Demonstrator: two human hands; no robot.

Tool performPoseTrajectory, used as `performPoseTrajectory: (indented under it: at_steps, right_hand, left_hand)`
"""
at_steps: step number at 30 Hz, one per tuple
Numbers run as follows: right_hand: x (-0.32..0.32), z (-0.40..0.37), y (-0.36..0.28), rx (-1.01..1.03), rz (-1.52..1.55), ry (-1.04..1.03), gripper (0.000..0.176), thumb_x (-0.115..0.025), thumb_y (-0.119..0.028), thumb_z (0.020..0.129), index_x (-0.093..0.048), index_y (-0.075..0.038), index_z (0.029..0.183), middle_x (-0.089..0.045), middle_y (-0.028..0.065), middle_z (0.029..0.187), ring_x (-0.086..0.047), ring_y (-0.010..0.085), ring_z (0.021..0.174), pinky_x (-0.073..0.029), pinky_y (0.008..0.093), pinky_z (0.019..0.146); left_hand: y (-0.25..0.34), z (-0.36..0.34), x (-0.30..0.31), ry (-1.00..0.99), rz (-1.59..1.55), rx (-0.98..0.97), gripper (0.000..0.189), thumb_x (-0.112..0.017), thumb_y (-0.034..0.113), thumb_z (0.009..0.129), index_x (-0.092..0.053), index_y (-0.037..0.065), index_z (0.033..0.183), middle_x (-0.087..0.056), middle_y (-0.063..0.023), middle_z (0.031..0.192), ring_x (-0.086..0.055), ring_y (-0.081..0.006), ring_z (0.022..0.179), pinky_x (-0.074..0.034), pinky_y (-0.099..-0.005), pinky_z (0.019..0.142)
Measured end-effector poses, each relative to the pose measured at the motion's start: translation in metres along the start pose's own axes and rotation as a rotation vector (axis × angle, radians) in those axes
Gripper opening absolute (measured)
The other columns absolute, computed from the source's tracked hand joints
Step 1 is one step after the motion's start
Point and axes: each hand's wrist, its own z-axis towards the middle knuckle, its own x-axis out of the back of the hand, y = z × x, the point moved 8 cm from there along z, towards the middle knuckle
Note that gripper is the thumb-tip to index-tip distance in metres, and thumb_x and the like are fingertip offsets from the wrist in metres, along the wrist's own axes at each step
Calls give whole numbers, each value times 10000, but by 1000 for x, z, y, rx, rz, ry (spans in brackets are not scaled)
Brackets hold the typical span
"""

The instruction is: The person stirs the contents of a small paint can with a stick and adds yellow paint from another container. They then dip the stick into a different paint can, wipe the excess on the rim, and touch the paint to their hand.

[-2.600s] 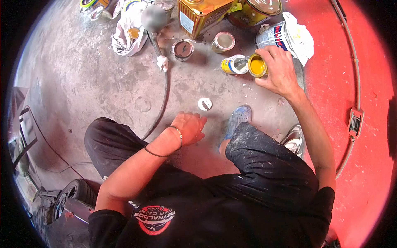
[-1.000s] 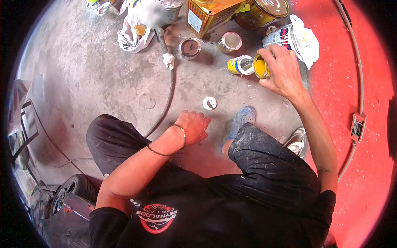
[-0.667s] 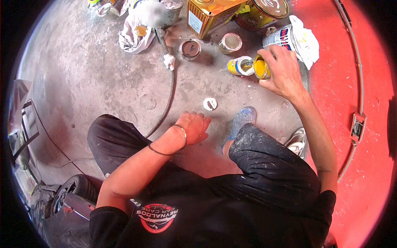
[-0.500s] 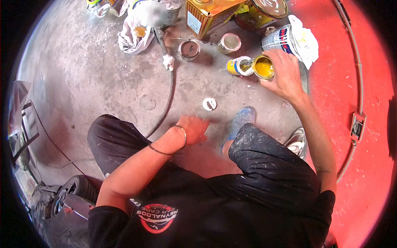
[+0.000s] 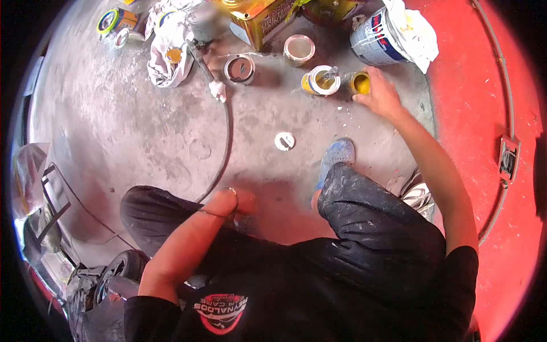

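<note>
My right hand is wrapped round a small can of yellow paint, its mouth facing up toward me. Just left of it, a small gap away, stands an open can with a white rim, with something clear sticking out of its mouth. My left hand hangs low near my left knee, blurred, its fingers hard to make out. On the floor between the hands and my body lies a round white lid.
Two small cans stand left of the paint. A large white-and-blue bucket draped with cloth is behind, beside a gold tin. A hose crosses the floor, and white cloth lies at upper left.
The yellow paint can in my right hand has moved away from the white-rimmed can. My left hand has drawn back toward my left knee. The view has shifted somewhat.
</note>
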Motion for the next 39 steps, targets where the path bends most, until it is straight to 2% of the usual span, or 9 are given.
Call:
performPoseTrajectory:
  at_steps: [5, 6, 9, 15, 19, 25, 33, 36, 39]
  right_hand:
    - [48, 11, -41, 95, -89, 40, 658, -766, -423, 964, -617, -108, 1522, -676, 160, 1449, -668, 343, 1320, -479, 510, 1084]
    - [62, 11, -58, 105, 22, 84, 476, -714, -418, 1007, -731, -118, 1376, -753, 117, 1297, -727, 291, 1193, -488, 496, 1009]
    - [75, 16, -102, 167, 84, 37, 379, -724, -415, 1011, -770, -125, 1250, -782, 80, 1117, -747, 279, 1054, -485, 492, 929]
    - [62, 21, -131, 431, -30, 127, 218, -773, -332, 993, -733, -118, 1010, -731, 50, 940, -711, 269, 916, -455, 447, 831]
    - [51, 21, -137, 466, -65, 135, 214, -770, -325, 967, -728, -116, 982, -723, 74, 927, -713, 298, 912, -468, 471, 841]
    - [51, 24, -140, 542, -151, 122, 183, -760, -304, 932, -738, -122, 928, -730, 85, 924, -723, 308, 888, -484, 485, 855]
    - [60, 14, -149, 661, -276, 224, 128, -744, -261, 910, -764, -137, 883, -728, 76, 907, -727, 279, 894, -490, 462, 858]
    - [50, 13, -147, 553, -284, 64, 122, -744, -238, 940, -769, -118, 945, -704, 63, 944, -705, 273, 919, -478, 461, 858]
    - [53, 21, -141, 370, -105, 4, 137, -719, -244, 909, -783, -142, 845, -741, 72, 902, -734, 278, 897, -490, 478, 856]
  left_hand:
    - [24, -23, 76, 568, 34, -10, 341, -749, 365, 952, -768, 68, 1120, -802, -226, 1029, -778, -444, 977, -617, -552, 853]
    - [33, -41, 99, 685, -2, -1, 335, -764, 376, 952, -745, 83, 1113, -788, -240, 1017, -762, -464, 982, -605, -567, 864]
    - [41, -58, 138, 865, -40, 0, 329, -775, 335, 962, -699, 90, 1169, -779, -218, 968, -761, -455, 939, -596, -568, 834]
    - [28, -91, 181, 1177, -195, 53, 332, -814, 291, 959, -661, 93, 1177, -765, -176, 941, -750, -441, 936, -591, -537, 820]
    - [7, -146, 225, 1633, -115, 124, 490, -854, 242, 926, -637, 101, 1342, -696, -203, 1323, -668, -439, 1243, -566, -517, 991]
    - [-14, -160, 299, 1594, 159, 111, 582, -855, 211, 916, -604, 131, 1434, -619, -182, 1496, -618, -441, 1355, -532, -516, 1122]
    - [-16, -152, 306, 1474, 347, 209, 327, -802, 273, 963, -721, 167, 1262, -633, -93, 1512, -615, -379, 1378, -520, -530, 1108]
    - [-13, -153, 301, 1512, 411, 216, 218, -796, 282, 966, -774, 166, 1149, -635, -80, 1515, -608, -362, 1388, -502, -531, 1127]
    - [-13, -151, 302, 1535, 389, 212, 190, -792, 278, 966, -791, 173, 1125, -638, -74, 1513, -602, -357, 1394, -490, -530, 1142]
